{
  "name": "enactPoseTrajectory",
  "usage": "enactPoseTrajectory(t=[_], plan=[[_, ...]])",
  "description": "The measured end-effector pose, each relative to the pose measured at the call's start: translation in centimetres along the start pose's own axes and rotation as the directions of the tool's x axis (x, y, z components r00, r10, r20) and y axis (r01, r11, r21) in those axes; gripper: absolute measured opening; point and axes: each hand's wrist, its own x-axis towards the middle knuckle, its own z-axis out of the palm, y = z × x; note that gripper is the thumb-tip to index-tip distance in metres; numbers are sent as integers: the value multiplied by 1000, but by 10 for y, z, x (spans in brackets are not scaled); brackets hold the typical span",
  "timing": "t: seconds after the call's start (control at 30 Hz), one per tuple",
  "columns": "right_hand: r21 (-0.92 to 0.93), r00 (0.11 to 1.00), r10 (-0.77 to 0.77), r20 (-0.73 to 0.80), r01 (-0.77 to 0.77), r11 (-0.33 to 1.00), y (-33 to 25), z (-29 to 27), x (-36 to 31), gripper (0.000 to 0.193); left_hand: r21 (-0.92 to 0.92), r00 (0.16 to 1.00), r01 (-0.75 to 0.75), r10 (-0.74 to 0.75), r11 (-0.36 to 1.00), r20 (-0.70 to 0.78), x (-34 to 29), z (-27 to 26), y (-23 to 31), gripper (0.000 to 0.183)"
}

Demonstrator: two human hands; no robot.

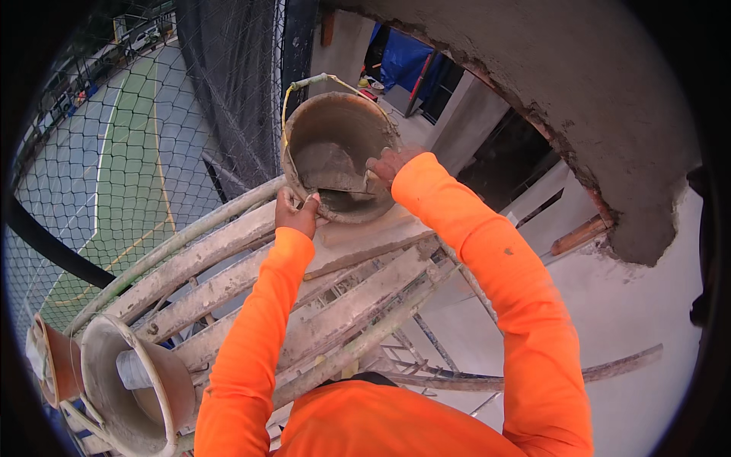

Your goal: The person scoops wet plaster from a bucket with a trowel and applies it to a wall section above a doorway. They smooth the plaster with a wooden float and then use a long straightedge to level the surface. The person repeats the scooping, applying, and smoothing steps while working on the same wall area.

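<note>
A mortar-caked bucket (304, 126) with a yellowish wire handle stands tilted toward me at the far end of the scaffold boards. Wet grey mortar (324, 160) lies inside it. My left hand (297, 213) is closed on the bucket's near rim, its thumb over the edge. My right hand (391, 164) reaches over the right side of the bucket, fingers curled round what looks like a trowel (346, 180). The trowel's flat blade is down in the bucket, against the mortar; its handle is mostly hidden by my fingers.
Worn planks and pipes (221, 266) form the narrow scaffold platform. Two more buckets, a large one (171, 373) and a brown one (65, 358), stand at lower left. Netting (114, 175) bounds the left above a court. A partly plastered wall (609, 91) overhangs on the right.
</note>
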Motion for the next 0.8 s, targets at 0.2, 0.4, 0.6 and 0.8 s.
enactPoseTrajectory(t=[0.2,0.4,0.6,0.8], plan=[[-37,978,198,62,-196,980,31,-40,-9,29,21,1000,-5,5,1000,-8,-8,5,-3,30],[-242,960,243,139,-205,948,9,16,9,14,8,998,-60,60,998,2,-7,11,-7,31],[-163,987,158,29,-152,975,-15,51,14,18,105,999,-44,46,994,-18,-7,11,-11,30],[107,982,190,-11,-188,976,-27,51,-5,25,97,996,-66,71,993,-55,-10,13,-16,35]])
